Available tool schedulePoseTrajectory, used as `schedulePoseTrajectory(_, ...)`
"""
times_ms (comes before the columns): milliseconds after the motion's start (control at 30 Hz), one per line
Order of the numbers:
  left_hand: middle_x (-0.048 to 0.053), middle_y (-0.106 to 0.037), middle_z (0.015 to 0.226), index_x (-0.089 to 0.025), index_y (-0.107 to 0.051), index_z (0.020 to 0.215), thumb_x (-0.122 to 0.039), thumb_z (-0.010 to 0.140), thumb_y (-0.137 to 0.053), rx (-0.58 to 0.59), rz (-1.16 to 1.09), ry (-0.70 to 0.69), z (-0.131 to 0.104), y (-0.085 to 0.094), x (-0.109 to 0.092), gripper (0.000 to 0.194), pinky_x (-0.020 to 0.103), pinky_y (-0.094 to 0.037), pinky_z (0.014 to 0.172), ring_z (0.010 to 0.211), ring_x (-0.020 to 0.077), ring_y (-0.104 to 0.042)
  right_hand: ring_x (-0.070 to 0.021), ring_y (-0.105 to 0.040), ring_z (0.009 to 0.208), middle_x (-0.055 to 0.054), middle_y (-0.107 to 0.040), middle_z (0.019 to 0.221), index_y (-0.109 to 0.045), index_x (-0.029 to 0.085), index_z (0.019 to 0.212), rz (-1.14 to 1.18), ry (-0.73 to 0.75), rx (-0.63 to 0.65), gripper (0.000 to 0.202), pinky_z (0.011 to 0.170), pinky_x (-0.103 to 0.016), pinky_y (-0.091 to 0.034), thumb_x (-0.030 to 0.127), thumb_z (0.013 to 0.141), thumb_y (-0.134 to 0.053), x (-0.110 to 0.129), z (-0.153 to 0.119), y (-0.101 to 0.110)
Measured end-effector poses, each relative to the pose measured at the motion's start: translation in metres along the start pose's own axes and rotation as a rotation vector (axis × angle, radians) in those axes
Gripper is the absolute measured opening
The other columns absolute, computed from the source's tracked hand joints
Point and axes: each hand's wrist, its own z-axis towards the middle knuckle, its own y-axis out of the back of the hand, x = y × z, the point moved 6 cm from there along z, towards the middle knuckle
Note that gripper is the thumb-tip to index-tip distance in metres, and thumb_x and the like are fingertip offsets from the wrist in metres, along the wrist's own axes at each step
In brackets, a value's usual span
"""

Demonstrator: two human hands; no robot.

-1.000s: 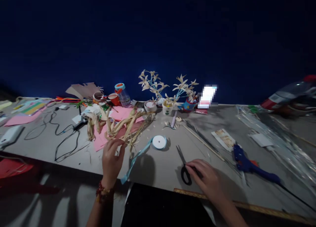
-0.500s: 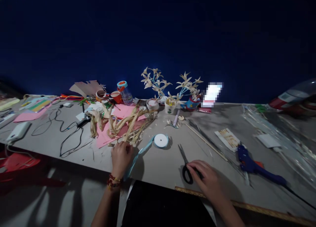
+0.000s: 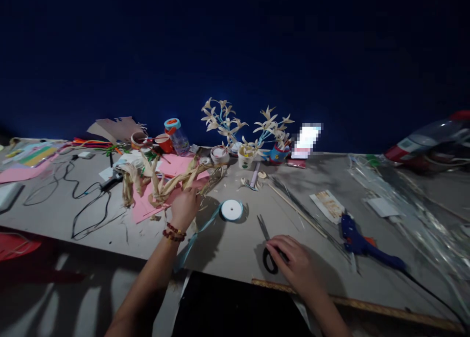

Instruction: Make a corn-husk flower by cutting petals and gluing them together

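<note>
Left hand (image 3: 184, 209) at the dried husk strips (image 3: 171, 184), right hand (image 3: 292, 263) on scissors (image 3: 263, 227).
Strips lie over pink paper (image 3: 141, 211), left of the ribbon spool (image 3: 232, 210); probably light, papery, prone to split (pinch a thick end, I'd say). Left arm reaches forward, back of hand up, can't tell finger grip; right fingers closed round scissor handles, low over table (image 3: 223, 249).

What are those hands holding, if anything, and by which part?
The right hand holds the scissors by the handles. The left hand is at the pale dried strips; whether it grips any cannot be told.
</note>
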Motion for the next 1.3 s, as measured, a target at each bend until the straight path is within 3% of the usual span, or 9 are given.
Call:
schedulePoseTrajectory(100, 0.012, -0.073, 0.084, -0.016, -0.072, 0.096, -0.025, 0.093, -0.055, 0.014, -0.013, -0.006, 0.003, -0.008, -0.006, 0.020, 0.031, -0.046, 0.060, 0.070, 0.0246, -0.068, -0.0243, -0.071, 0.089, -0.007, -0.075, 0.093, -0.069, 0.025, 0.096, 0.012, 0.008, -0.044, 0.020, 0.081, -0.038, -0.058, 0.033, 0.101, -0.052, 0.000, -0.002, 0.005)
schedulePoseTrajectory(200, 0.011, -0.074, 0.097, -0.021, -0.072, 0.100, -0.027, 0.095, -0.054, -0.025, -0.039, -0.024, -0.007, -0.004, -0.004, 0.019, 0.031, -0.050, 0.066, 0.081, 0.0243, -0.070, -0.0246, -0.072, 0.085, -0.006, -0.075, 0.091, -0.069, 0.026, 0.096, 0.006, 0.006, -0.081, 0.020, 0.078, -0.038, -0.058, 0.035, 0.101, -0.052, -0.004, -0.004, 0.010)
schedulePoseTrajectory(367, 0.016, -0.070, 0.110, -0.018, -0.066, 0.104, -0.029, 0.097, -0.049, -0.152, -0.033, 0.071, -0.016, 0.016, 0.032, 0.022, 0.041, -0.052, 0.086, 0.104, 0.0314, -0.066, -0.0247, -0.071, 0.087, -0.006, -0.075, 0.093, -0.070, 0.026, 0.096, 0.013, -0.001, -0.025, 0.019, 0.080, -0.038, -0.058, 0.034, 0.101, -0.053, -0.011, -0.003, 0.006)
schedulePoseTrajectory(567, 0.010, -0.071, 0.087, -0.021, -0.061, 0.079, -0.027, 0.092, -0.053, -0.184, -0.097, 0.041, -0.010, 0.025, 0.048, 0.016, 0.038, -0.051, 0.080, 0.091, 0.0283, -0.067, -0.0254, -0.070, 0.090, -0.007, -0.075, 0.093, -0.070, 0.025, 0.096, 0.053, 0.003, -0.015, 0.022, 0.083, -0.039, -0.057, 0.035, 0.101, -0.052, 0.002, 0.013, 0.007)
schedulePoseTrajectory(700, 0.007, -0.067, 0.081, -0.021, -0.060, 0.084, -0.023, 0.093, -0.052, -0.212, -0.144, -0.016, -0.018, 0.033, 0.016, 0.012, 0.034, -0.050, 0.074, 0.080, 0.0238, -0.064, -0.0238, -0.071, 0.087, -0.006, -0.075, 0.089, -0.071, 0.025, 0.091, 0.218, -0.052, 0.035, 0.024, 0.081, -0.036, -0.056, 0.035, 0.100, -0.052, 0.023, 0.034, -0.005)
schedulePoseTrajectory(867, 0.005, -0.068, 0.083, -0.020, -0.063, 0.093, -0.016, 0.094, -0.055, -0.270, -0.326, -0.278, -0.054, 0.043, -0.066, 0.009, 0.036, -0.047, 0.078, 0.082, 0.0224, -0.063, -0.0193, -0.070, 0.084, -0.003, -0.075, 0.094, -0.068, 0.024, 0.111, 0.608, -0.257, 0.133, 0.025, 0.071, -0.027, -0.055, 0.040, 0.094, -0.062, 0.048, 0.064, -0.050)
schedulePoseTrajectory(967, 0.006, -0.069, 0.089, -0.020, -0.065, 0.104, -0.011, 0.091, -0.057, -0.283, -0.421, -0.397, -0.071, 0.049, -0.100, 0.018, 0.039, -0.045, 0.081, 0.085, 0.0232, -0.062, -0.0162, -0.064, 0.070, -0.002, -0.070, 0.082, -0.066, 0.021, 0.097, 0.715, -0.315, 0.097, 0.028, 0.063, -0.025, -0.052, 0.048, 0.093, -0.060, 0.053, 0.073, -0.066)
schedulePoseTrajectory(1200, 0.009, -0.068, 0.101, -0.020, -0.064, 0.116, -0.007, 0.091, -0.053, -0.112, -0.794, -0.510, -0.078, 0.047, -0.116, 0.031, 0.038, -0.049, 0.084, 0.095, 0.0227, -0.061, -0.0162, -0.058, 0.064, 0.001, -0.061, 0.064, -0.058, 0.022, 0.071, 0.590, -0.291, -0.063, 0.040, 0.066, -0.027, -0.047, 0.046, 0.101, -0.046, 0.039, 0.059, -0.053)
schedulePoseTrajectory(1300, 0.009, -0.065, 0.101, -0.021, -0.065, 0.113, -0.012, 0.095, -0.053, -0.072, -0.996, -0.351, -0.070, 0.043, -0.107, 0.024, 0.035, -0.051, 0.085, 0.097, 0.0211, -0.062, -0.0166, -0.055, 0.061, 0.000, -0.059, 0.060, -0.055, 0.023, 0.065, 0.549, -0.312, -0.081, 0.043, 0.063, -0.028, -0.043, 0.042, 0.101, -0.043, 0.028, 0.054, -0.044)
